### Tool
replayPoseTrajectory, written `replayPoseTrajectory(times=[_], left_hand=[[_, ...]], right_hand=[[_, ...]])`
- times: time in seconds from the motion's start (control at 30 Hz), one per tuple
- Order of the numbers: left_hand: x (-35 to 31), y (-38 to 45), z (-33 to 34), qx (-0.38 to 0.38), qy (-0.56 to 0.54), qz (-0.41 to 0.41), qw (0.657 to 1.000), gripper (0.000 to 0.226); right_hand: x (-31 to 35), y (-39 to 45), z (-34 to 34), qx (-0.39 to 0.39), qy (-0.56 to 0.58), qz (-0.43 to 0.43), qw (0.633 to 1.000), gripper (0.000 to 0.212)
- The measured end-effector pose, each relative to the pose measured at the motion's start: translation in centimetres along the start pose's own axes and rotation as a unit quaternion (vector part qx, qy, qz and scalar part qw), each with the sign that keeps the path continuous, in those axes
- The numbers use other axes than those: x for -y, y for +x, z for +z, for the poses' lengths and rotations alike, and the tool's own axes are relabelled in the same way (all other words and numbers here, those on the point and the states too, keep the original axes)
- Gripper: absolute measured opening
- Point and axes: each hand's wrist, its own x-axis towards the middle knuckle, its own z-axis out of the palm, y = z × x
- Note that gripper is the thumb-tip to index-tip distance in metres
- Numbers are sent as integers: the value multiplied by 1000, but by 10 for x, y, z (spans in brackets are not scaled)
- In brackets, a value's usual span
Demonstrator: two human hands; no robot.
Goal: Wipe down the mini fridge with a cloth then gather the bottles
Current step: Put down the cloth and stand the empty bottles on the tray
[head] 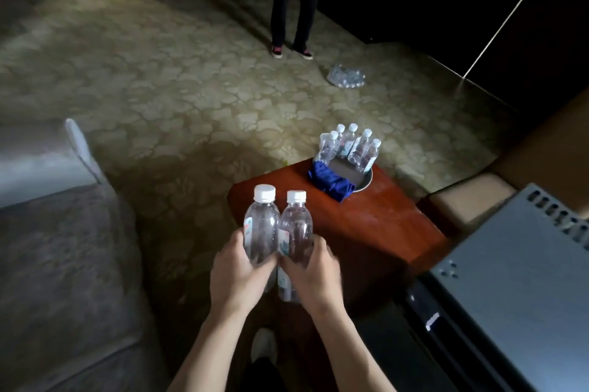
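My left hand [236,273] grips a clear water bottle with a white cap [262,226]. My right hand [314,273] grips a second clear bottle [296,226] right beside it, the two bottles touching. I hold both upright over the near left corner of the red-brown wooden table [376,226]. Several more capped bottles [352,146] stand on a round tray [366,183] at the table's far end. A blue cloth [331,183] lies crumpled against the tray's near rim. The grey mini fridge [516,289] fills the lower right.
A grey sofa [57,248] runs along the left. A person stands on the patterned carpet at the back [294,9]. A shrink-wrapped pack of bottles [347,76] lies on the floor near them. A tan box [471,200] sits right of the table.
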Motion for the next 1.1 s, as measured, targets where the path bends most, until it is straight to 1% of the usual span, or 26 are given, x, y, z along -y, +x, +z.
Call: replayPoseTrajectory(times=[0.1,0.2,0.3,0.43,0.6,0.67,0.73,0.9,1.0,1.1], left_hand=[[-23,54,16,17,19,12,1000,49],[-49,107,32,36,39,32,998,51],[-71,152,50,69,62,64,994,51],[-90,202,75,116,76,77,987,53],[-102,270,107,195,74,98,973,43],[-103,298,116,224,91,109,964,39],[-107,324,123,237,111,126,957,40],[-119,364,154,293,130,156,934,45],[-128,375,180,322,132,157,924,45],[-136,384,211,335,103,141,926,48]], right_hand=[[7,51,3,-41,-16,-2,999,50],[14,96,0,-75,-3,15,997,51],[18,139,-4,-95,10,59,994,50],[17,182,-4,-127,33,110,985,52],[15,239,5,-159,33,169,972,56],[17,258,13,-173,45,202,963,56],[22,273,16,-188,70,236,951,54],[15,306,13,-215,118,280,928,44],[-2,326,6,-237,144,304,911,46],[-26,350,0,-247,157,325,899,49]])
